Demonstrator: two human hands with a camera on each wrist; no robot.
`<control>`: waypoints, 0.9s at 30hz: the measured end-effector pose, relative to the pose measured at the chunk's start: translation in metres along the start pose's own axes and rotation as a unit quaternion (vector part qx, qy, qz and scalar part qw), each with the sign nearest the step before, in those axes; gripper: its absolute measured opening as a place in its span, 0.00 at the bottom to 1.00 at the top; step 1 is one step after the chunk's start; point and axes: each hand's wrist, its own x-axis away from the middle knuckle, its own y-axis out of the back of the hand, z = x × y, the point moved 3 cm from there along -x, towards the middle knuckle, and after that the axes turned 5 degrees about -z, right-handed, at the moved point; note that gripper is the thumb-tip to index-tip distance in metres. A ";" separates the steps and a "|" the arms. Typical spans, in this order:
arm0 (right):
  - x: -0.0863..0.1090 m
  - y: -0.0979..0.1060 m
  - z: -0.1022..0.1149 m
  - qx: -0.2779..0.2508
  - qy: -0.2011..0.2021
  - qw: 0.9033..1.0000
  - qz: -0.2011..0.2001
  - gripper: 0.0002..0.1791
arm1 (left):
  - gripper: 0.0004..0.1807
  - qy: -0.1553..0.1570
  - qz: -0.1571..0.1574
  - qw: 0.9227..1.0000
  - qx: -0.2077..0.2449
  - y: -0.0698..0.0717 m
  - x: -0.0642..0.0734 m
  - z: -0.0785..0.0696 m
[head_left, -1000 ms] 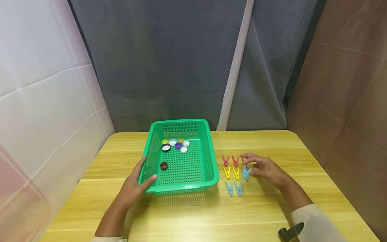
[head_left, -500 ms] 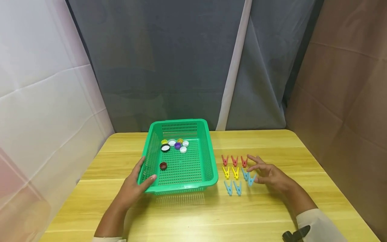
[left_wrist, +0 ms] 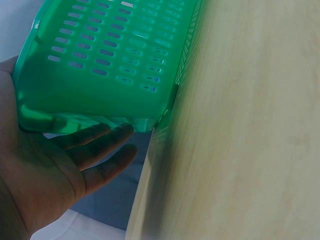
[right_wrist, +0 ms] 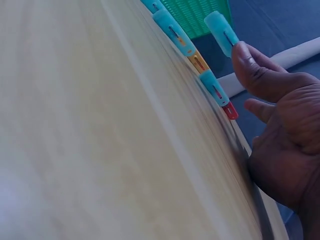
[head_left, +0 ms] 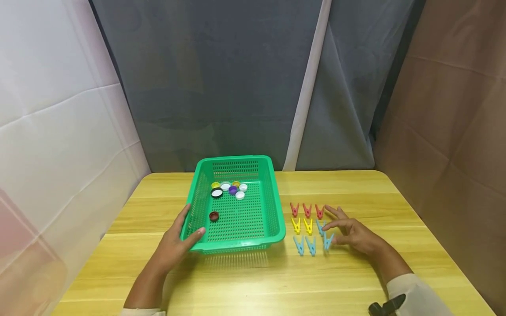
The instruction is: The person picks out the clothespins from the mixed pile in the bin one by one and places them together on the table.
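Note:
My left hand [head_left: 174, 246] grips the near left corner of a green plastic basket [head_left: 278, 197], thumb over the rim and fingers along the outer wall. The left wrist view shows those fingers [left_wrist: 107, 162] extended beside the wall. My right hand [head_left: 357, 235] pinches a light blue clothespin [head_left: 327, 241] between thumb and finger, seen also in the right wrist view as a clothespin [right_wrist: 221, 34] held above the table. Just behind it lies another blue clothespin [head_left: 320, 227], partly covered by a finger. Two more blue clothespins [head_left: 299, 246] lie to its left.
Red clothespins [head_left: 307, 210] form the far row, with two yellow clothespins [head_left: 308, 226] in front of them. Several bottle caps [head_left: 233, 190] sit inside the basket, a dark red cap [head_left: 214, 216] apart from the others. Grey curtain [head_left: 229, 87] hangs behind the wooden table [head_left: 253, 285].
My right hand has moved right and nearer the front with its blue clothespin, coming away from the blue one in the yellow row. My left hand and the basket stay put.

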 end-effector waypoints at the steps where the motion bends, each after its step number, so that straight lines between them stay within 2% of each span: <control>1: 0.000 -0.001 0.000 0.003 0.001 1.000 0.001 0.16 | 0.53 0.001 0.001 1.000 -0.001 0.000 0.000 0.000; 5: -0.001 -0.003 0.000 0.026 0.001 1.000 0.000 0.16 | 0.53 0.002 0.001 1.000 -0.004 0.001 0.000 -0.001; 12: -0.002 -0.005 0.002 0.062 -0.026 0.998 -0.001 0.16 | 0.54 0.001 0.002 1.000 -0.001 0.000 0.000 0.000; 21: -0.002 -0.007 0.003 0.078 -0.034 0.996 0.009 0.15 | 0.54 0.001 0.003 1.000 -0.003 0.000 0.000 0.000; 27: -0.002 -0.005 0.002 0.079 -0.042 0.996 0.006 0.21 | 0.54 0.002 0.003 1.000 -0.005 0.000 0.000 -0.001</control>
